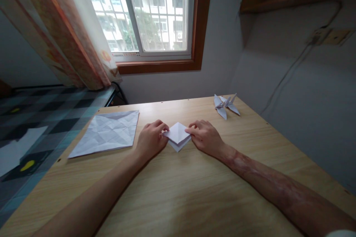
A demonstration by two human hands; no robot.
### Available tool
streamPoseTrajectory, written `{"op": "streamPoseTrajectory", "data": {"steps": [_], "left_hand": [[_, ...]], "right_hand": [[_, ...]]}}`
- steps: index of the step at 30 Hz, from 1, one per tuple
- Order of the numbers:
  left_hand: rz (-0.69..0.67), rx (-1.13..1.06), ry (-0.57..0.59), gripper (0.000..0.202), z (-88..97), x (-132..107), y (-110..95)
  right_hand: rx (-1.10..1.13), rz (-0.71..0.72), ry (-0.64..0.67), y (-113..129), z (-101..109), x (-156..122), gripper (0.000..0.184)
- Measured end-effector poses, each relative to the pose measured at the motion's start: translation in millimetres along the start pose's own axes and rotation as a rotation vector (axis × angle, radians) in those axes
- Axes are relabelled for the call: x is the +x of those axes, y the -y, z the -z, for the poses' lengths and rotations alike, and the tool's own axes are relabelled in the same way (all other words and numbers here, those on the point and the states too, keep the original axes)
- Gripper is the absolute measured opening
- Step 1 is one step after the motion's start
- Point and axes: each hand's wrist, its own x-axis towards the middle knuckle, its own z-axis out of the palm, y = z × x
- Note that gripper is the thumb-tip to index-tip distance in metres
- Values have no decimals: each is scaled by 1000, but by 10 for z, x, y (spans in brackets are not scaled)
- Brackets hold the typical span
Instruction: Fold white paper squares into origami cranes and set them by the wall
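A small sheet of white paper folded into a diamond [178,133] lies on the wooden table [183,192], in front of me. Its lower layer shows as a second point below the upper flap. My left hand [152,136] pinches the diamond's left corner between thumb and fingers. At the opposite corner, my right hand [205,135] has its fingers closed on the paper's edge. Both wrists stay low over the tabletop.
Creased white paper [111,133] lies flat at the table's left. Folded paper cranes [226,105] stand near the back right corner. Beyond the left edge is a checked bed [36,107] with white sheets [20,150]. A window and curtain [69,26] are behind.
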Motion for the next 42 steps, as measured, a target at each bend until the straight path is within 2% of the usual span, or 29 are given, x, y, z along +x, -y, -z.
{"op": "streamPoseTrajectory", "data": {"steps": [4,7,11,17,21,28,33,37,42], "left_hand": [[-130,-79,99,33,10,1,-3],[-200,-195,196,32,80,6,-51],[-229,-277,262,30,178,11,-105],[-191,-143,170,15,36,9,-57],[-174,-83,83,19,-35,-3,-26],[-180,-129,124,18,22,-15,-118],[-255,-248,165,20,1,-5,-99],[-227,-188,112,19,-6,4,-122],[-210,-144,140,18,0,-17,-168]], "right_hand": [[10,93,71,23,31,0,33],[48,113,96,44,73,-7,33],[98,90,106,61,110,-15,32],[117,15,50,68,69,-2,15],[102,11,38,92,64,-4,7],[197,41,81,50,51,-5,10],[201,-40,13,1,19,12,31],[158,-59,32,27,31,20,10],[151,-7,63,54,49,16,9]]}}
